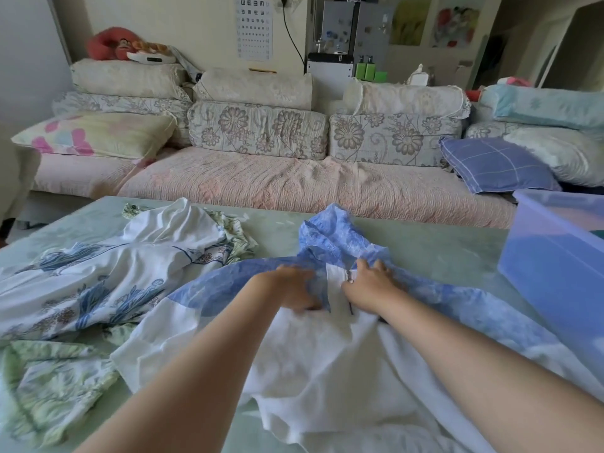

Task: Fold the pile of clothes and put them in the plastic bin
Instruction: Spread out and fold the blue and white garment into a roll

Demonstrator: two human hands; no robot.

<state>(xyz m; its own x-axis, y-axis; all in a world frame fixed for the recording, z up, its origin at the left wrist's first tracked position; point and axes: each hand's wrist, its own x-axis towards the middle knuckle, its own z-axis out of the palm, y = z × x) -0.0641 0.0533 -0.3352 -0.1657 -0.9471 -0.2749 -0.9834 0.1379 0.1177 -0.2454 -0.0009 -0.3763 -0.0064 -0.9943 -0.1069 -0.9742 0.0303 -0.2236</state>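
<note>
A blue-and-white garment lies spread across the pale green table in front of me. My left hand grips its blue patterned cloth near the neckline. My right hand pinches the same garment just to the right, beside a white strip with a small button. To the left sits a rumpled white garment with blue flower print, and a green leafy garment lies under and in front of it. The translucent blue plastic bin stands at the right edge of the table.
The table has a pale green cover. Behind it runs a long sofa with floral cushions, a blue checked pillow and a pastel pillow.
</note>
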